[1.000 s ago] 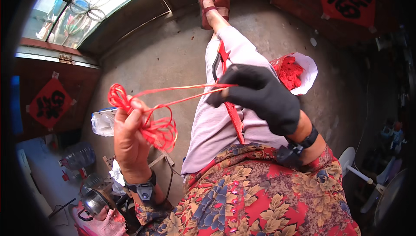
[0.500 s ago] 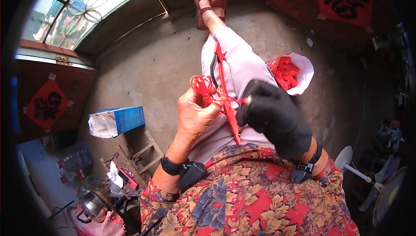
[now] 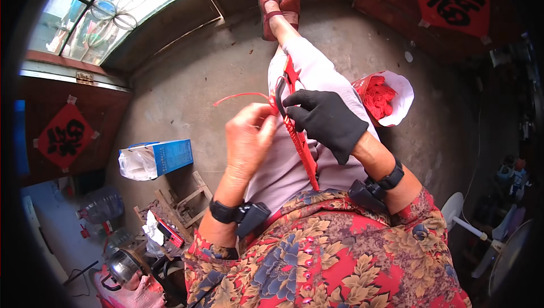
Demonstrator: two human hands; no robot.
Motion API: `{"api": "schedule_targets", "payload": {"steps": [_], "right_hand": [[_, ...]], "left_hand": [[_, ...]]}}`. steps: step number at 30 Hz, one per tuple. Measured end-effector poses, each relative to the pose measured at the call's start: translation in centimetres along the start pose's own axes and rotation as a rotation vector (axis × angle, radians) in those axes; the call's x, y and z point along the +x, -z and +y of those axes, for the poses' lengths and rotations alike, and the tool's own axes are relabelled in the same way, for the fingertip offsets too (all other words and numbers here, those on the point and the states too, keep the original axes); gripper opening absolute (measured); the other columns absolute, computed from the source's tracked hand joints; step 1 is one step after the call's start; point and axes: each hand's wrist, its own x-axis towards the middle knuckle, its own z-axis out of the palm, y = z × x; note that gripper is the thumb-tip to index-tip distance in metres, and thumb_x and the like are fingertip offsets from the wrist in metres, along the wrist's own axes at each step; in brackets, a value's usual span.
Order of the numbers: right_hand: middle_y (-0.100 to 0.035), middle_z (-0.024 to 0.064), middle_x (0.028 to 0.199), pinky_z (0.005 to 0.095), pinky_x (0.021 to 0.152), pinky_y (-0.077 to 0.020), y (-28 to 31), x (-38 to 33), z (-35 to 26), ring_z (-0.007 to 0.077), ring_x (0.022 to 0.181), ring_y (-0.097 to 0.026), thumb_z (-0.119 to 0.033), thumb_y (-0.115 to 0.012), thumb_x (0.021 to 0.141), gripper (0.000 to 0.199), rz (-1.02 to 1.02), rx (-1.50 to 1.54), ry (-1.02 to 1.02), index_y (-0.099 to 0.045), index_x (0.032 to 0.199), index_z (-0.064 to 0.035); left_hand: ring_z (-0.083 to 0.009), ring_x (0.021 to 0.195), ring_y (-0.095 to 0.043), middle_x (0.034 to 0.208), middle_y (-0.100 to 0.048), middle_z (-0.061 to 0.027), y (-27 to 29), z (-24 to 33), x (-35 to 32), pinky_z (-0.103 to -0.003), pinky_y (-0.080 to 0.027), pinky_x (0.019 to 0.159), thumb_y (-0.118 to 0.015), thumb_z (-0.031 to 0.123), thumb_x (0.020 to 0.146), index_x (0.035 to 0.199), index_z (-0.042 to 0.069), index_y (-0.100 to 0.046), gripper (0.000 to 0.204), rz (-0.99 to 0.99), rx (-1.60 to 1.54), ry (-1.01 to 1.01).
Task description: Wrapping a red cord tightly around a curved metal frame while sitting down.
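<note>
Blouse (image 3: 306, 246) in red floral print, cut off at the lower edge. Above it, black wrist devices (image 3: 249, 217) on both forearms. Left hand (image 3: 246, 138), bare, with thumb and fingers pinched on red cord (image 3: 241, 96), one thin end trailing off leftward; exact hold partly masked by the fingers. Right hand (image 3: 328, 121), in black glove, with fingers curled at the red woven band (image 3: 307, 159) and the curved black strip (image 3: 279, 90); impossible to tell grip from light touch, dark against dark. Band lengthwise along pale trousers (image 3: 272, 172), partly covered by the glove. Close beside the trousers on the right, white bag (image 3: 404, 97) of red cord bundles (image 3: 377, 97), base out of sight. Well apart on the left, blue box (image 3: 174, 156) and wooden frame (image 3: 195, 203), clutter below hard to sort out. Bare floor (image 3: 192, 93) between box and legs, with open room leftward. Farther off, red shoes (image 3: 271, 16), then glaring window (image 3: 122, 13); right side lost in shadow.
</note>
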Motion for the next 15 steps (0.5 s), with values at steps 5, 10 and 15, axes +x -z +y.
{"api": "schedule_targets", "payload": {"steps": [5,10,15], "right_hand": [[-0.063,0.003,0.068,0.0262,0.057,-0.0458,1.3,0.6,0.2,0.009,0.061,-0.056,-0.019,-0.064,0.083,0.017,-0.017,0.225,-0.128,-0.069,0.09,-0.0042],[-0.06,-0.0003,0.078,0.0217,0.069,-0.0439,5.3,-2.4,-3.5,0.0076,0.075,-0.055,-0.016,-0.06,0.089,0.019,0.122,0.729,-0.013,-0.062,0.101,-0.0016],[-0.062,0.0098,0.075,0.0321,0.068,-0.0526,7.3,-6.5,-5.9,0.0222,0.072,-0.063,-0.02,-0.058,0.091,0.021,-0.123,1.304,0.198,-0.049,0.102,-0.0034]], "left_hand": [[-0.0081,0.072,-0.062,0.083,-0.067,-0.0039,-0.8,1.3,-0.7,-0.023,-0.05,0.067,-0.064,0.002,0.081,0.1,-0.001,-0.065,0.019,-0.113,-0.045,0.002],[-0.0133,0.072,-0.064,0.089,-0.066,-0.011,2.4,2.4,-1.3,-0.025,-0.054,0.064,-0.061,0.012,0.089,0.112,-0.001,-0.058,0.027,-0.126,-0.514,0.159],[-0.029,0.1,-0.063,0.113,-0.059,-0.0237,2.3,4.9,-2.3,-0.031,-0.055,0.071,-0.055,0.045,0.091,0.129,-0.001,-0.045,0.061,-0.69,-1.176,0.312]]}}
